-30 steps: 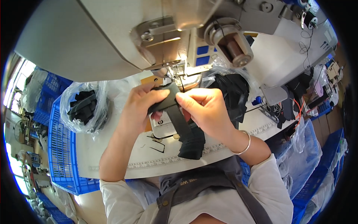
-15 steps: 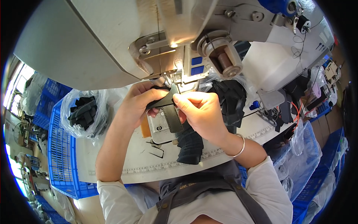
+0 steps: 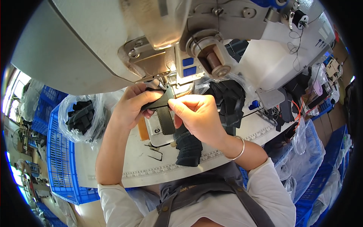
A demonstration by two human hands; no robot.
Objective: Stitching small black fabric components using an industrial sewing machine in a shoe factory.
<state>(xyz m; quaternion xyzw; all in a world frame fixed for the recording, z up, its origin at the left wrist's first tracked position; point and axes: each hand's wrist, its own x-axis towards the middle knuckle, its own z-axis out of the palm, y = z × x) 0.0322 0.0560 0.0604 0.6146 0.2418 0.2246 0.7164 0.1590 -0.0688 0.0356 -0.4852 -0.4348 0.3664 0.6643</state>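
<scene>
Under the lit needle area of a sewing machine [image 3: 165,77], both hands hold a dark piece of leather-like material [image 3: 160,101]. My left hand [image 3: 133,103] pinches its left part between thumb and fingers. My right hand [image 3: 198,116] pinches its right edge close to the presser foot. A dark strap with stitched edges [image 3: 165,120] hangs down from the piece, over the machine's metal plate [image 3: 154,128]. Just below my right hand lies a fanned stack of black pieces [image 3: 188,150]. The underside of the held piece is hidden.
A plastic bag of black pieces [image 3: 81,116] stands at the left by a blue crate [image 3: 60,151]. More black pieces [image 3: 227,100] lie behind my right hand. A printed ruler [image 3: 151,171] runs along the table front. A thread bobbin [image 3: 213,62] sits on the machine.
The whole view has shifted slightly, so the machine and table appear further left. Both hands keep their pinch on the dark piece, with little visible movement against the machine.
</scene>
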